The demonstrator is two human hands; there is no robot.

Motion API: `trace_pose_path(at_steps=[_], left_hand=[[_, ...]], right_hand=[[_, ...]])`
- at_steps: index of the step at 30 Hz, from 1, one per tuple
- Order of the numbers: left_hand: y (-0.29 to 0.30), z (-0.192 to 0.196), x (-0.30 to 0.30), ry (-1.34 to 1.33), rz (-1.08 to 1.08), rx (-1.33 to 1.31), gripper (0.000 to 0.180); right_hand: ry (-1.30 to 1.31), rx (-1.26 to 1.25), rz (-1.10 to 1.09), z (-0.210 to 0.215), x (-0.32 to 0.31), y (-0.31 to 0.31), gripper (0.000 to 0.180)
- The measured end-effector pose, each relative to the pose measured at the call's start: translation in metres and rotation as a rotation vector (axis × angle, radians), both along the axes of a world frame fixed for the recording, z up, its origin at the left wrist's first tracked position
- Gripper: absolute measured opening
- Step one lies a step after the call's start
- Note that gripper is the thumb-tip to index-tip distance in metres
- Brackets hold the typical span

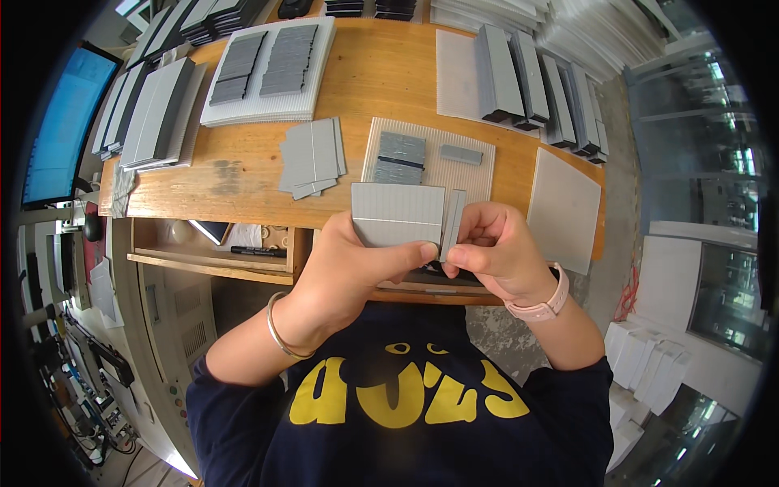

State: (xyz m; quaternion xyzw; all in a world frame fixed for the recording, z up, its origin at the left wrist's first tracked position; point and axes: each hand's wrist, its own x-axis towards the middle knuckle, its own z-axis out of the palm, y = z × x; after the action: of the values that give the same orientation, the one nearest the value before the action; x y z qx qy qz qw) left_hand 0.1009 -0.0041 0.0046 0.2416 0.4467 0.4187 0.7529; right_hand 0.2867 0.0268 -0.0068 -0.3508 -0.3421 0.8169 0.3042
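Observation:
My left hand (341, 264) is closed on a light grey rectangular plate (398, 203) with fine lines and one pale line across it, its thumb pressed over the lower right corner. Pinched in my right hand (505, 252) is a narrow grey strip (454, 213), upright along the plate's right edge; whether the two are joined, I cannot tell. Just beyond my hands lies a ribbed pale board (480, 180) carrying stacked darker grey pieces (401, 150) and a small grey bar (461, 154). Several loose grey plates (311, 158) overlap on the table to the left.
Beneath the wooden table's (381, 61) front edge an open drawer (203, 264) juts out at left, with a black marker (258, 252) in it. White sheets (320, 89) bear grey strips. Grey stacks stand far left (158, 114) and far right (499, 77). A pale sheet (564, 211) lies right.

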Motion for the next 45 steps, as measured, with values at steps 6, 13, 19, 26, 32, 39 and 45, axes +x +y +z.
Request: trace_pose_path(at_steps=[6, 13, 19, 26, 32, 39, 45], left_hand=[[0.003, -0.004, 0.004, -0.028, 0.025, -0.005, 0.011], [0.014, -0.017, 0.003, -0.041, -0.018, 0.029, 0.016], [0.018, -0.019, 0.003, 0.021, -0.031, 0.026, 0.016], [0.021, -0.016, -0.004, 0.015, -0.018, -0.024, 0.019], [-0.002, -0.019, -0.055, -0.036, 0.060, -0.100, 0.023], [-0.049, -0.059, -0.132, -0.033, 0.280, -0.277, 0.018], [-0.041, -0.074, -0.151, 0.019, 0.337, -0.274, 0.017]], right_hand=[[-0.039, 0.015, 0.002, 0.002, 0.000, 0.005, 0.014], [-0.034, -0.017, 0.039, -0.007, 0.001, 0.014, 0.016], [-0.056, -0.114, 0.034, -0.012, -0.001, 0.015, 0.017], [0.046, -0.161, 0.032, -0.024, -0.006, 0.019, 0.014], [0.135, -0.168, 0.027, -0.017, -0.006, 0.022, 0.009], [0.216, -0.168, -0.002, -0.016, 0.000, 0.017, 0.007], [0.218, -0.170, -0.046, -0.011, -0.005, 0.008, 0.003]])
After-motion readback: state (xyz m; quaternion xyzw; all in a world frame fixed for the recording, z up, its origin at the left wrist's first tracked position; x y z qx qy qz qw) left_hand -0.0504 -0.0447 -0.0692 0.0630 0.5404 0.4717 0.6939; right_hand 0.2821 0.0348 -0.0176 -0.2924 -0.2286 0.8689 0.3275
